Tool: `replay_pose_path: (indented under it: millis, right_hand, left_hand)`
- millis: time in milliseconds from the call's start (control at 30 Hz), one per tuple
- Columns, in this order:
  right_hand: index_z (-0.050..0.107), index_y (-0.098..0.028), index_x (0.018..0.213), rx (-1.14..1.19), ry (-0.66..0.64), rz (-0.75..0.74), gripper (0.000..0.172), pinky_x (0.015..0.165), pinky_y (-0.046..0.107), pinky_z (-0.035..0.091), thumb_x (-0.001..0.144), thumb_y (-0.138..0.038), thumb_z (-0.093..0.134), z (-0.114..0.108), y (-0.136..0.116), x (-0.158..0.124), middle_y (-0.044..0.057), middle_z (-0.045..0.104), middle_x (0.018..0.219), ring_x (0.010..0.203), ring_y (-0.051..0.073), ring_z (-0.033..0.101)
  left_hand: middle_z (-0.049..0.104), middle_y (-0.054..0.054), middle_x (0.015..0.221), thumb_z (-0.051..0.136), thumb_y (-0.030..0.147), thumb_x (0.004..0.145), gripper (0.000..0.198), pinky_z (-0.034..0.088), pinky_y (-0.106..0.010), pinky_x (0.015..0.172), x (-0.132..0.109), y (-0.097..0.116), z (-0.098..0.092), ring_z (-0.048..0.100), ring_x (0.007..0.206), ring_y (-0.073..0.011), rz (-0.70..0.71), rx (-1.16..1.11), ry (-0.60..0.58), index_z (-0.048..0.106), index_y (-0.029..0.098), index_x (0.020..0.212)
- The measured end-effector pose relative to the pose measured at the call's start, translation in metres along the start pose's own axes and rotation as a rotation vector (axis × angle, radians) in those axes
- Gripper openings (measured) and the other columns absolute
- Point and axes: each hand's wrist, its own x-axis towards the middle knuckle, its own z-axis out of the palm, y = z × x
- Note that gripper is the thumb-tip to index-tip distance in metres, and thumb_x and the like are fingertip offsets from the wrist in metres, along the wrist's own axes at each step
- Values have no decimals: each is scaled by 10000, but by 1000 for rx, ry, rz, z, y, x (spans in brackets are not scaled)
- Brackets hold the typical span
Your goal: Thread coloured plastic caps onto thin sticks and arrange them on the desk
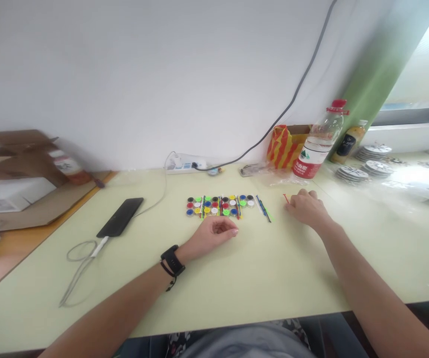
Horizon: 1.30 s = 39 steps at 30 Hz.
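Observation:
Several small round pieces in black, green, red, white, blue and yellow point(214, 205) lie in rows on the pale table, with thin coloured sticks between groups of them. Just right of the rows, a few loose sticks point(263, 209) lie slanted. My left hand point(214, 234), with a black watch on its wrist, rests just in front of the rows; its fingers are curled round and nothing shows in them. Further right, my right hand point(307, 208) pinches a small red stick point(286, 198) close to the tabletop.
A black phone point(120, 218) with a cable lies left. Behind are a power strip point(186, 165), a striped bag point(284, 148) and a large water bottle point(317, 144). Stacked discs point(352, 174) stand right. Cardboard point(50, 199) and a white box point(16, 193) sit far left.

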Motion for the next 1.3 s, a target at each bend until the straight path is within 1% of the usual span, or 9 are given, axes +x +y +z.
replay_pose_path:
  millis: [133,233,367,433,533,667,967,1133,1300]
  right_hand:
    - [596,-212,767,37,199,27,236,756,411,404,863,-428,602,-9,-9,-2,121,620,955,996,327,519]
    - [555,-218,771,138,292,-70,243,738,364,391,897,-426,566,-13,-24,-6,88,642,901,934,277,555]
    - [548,-225,721,209,61,-157,287,604,301,339,885,-456,589,-13,-47,-16,33,655,777,713,196,575]
    - [561,-227,698,204,-59,-187,275,582,291,323,867,-437,614,-13,-54,-20,20,661,741,678,184,584]
    - [571,-225,692,211,-131,-211,203,583,284,324,843,-347,632,-13,-57,-22,8,673,726,667,173,600]
    - [569,-217,684,228,-130,-206,155,586,282,320,830,-251,608,-11,-59,-21,8,676,717,657,164,595]
    - [613,-215,746,267,-74,-145,115,597,277,316,852,-241,575,-4,-66,-19,27,697,776,694,171,594]
    - [642,-220,876,301,20,-133,70,609,270,318,870,-255,581,1,-67,-15,30,708,849,742,177,605]
    - [675,-239,1034,335,64,-235,169,675,283,387,910,-285,569,2,-66,-16,47,696,979,847,197,633]
  left_hand:
    - [714,-55,880,737,393,881,230,523,-269,767,0,1,1,647,812,-155,0,4,1,734,167,921]
    - [716,-55,877,735,397,882,232,518,-264,753,-1,2,1,644,802,-153,9,23,-3,739,167,919]
    - [719,-58,883,730,408,885,248,520,-268,760,-1,4,1,643,806,-155,14,44,-10,740,164,930]
    - [720,-60,884,729,411,886,253,523,-274,764,-1,5,2,644,809,-159,16,52,-8,740,162,929]
    - [721,-61,888,723,420,889,259,524,-282,772,-2,6,2,645,814,-164,20,66,-12,740,165,928]
    - [728,-66,903,723,437,885,274,525,-284,768,-3,7,3,652,813,-168,24,72,-18,745,169,933]
    - [734,-64,896,729,449,873,286,523,-281,754,-3,9,3,650,799,-166,30,78,-13,756,168,921]
    - [726,-63,892,722,444,884,284,518,-276,751,-3,9,3,643,794,-160,28,92,-27,747,163,920]
    - [728,-62,888,721,449,881,287,518,-273,744,-3,10,2,645,789,-161,34,91,-31,749,166,915]
